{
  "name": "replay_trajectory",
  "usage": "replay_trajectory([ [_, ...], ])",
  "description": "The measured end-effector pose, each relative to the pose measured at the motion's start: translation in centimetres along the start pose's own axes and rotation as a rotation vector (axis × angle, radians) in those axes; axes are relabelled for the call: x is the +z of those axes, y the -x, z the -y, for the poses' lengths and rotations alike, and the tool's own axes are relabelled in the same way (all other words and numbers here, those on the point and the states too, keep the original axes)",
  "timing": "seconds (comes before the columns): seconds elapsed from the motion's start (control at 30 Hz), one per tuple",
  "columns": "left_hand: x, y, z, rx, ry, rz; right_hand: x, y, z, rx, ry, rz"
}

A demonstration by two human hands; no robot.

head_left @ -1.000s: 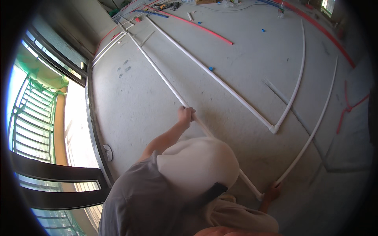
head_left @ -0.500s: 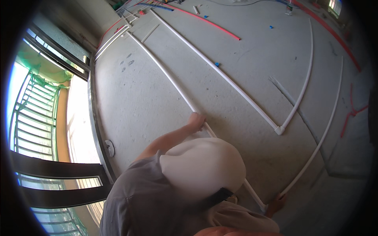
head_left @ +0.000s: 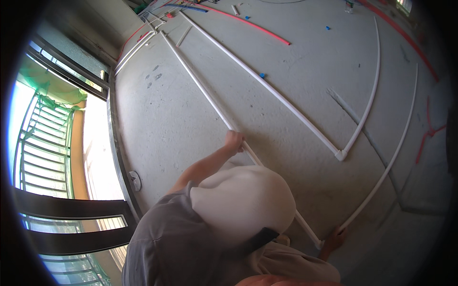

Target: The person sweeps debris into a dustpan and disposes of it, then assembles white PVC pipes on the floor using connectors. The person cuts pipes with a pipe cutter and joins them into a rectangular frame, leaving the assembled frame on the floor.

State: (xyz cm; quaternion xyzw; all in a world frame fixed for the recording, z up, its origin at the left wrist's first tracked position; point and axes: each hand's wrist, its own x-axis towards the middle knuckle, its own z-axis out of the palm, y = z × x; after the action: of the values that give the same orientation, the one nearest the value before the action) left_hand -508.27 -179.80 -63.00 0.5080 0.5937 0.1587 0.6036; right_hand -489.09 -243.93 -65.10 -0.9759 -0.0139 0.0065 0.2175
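My left hand [head_left: 234, 141] is closed around a long white plastic pipe [head_left: 202, 88], which runs from the far left of the floor toward me. At its near end is a white elbow fitting [head_left: 319, 244]. My right hand [head_left: 336, 238], partly in shadow, is closed on the near end of another white pipe [head_left: 381, 181], close beside that elbow. Whether this pipe sits in the elbow I cannot tell. A rounded white thing [head_left: 245, 202] in front of me hides part of the left-hand pipe and most of my right arm.
Farther off, a second white pipe [head_left: 267, 86] meets a curved-looking pipe [head_left: 372, 93] at an elbow [head_left: 340, 155]. A red pipe [head_left: 253, 26], a short white piece [head_left: 183, 36] and blue bits [head_left: 262, 76] lie on the concrete. A dark-framed window [head_left: 71, 214] borders the left.
The pipe in my left hand has shifted slightly away, its far end moving up and right, closer to the short white piece. Its near elbow has moved away too. Both hands keep their grip.
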Motion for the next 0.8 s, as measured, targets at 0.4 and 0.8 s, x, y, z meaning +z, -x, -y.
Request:
replay_trajectory([
  [0.4,-1.3,-2.3,0.1,0.285,-0.264,0.064,-0.5,-0.2,4.7,-0.002,0.088,-0.016],
  [0.8,-0.1,-0.8,-3.0,0.092,-0.513,0.003,-0.9,0.1,7.6,0.283,0.109,0.034],
])
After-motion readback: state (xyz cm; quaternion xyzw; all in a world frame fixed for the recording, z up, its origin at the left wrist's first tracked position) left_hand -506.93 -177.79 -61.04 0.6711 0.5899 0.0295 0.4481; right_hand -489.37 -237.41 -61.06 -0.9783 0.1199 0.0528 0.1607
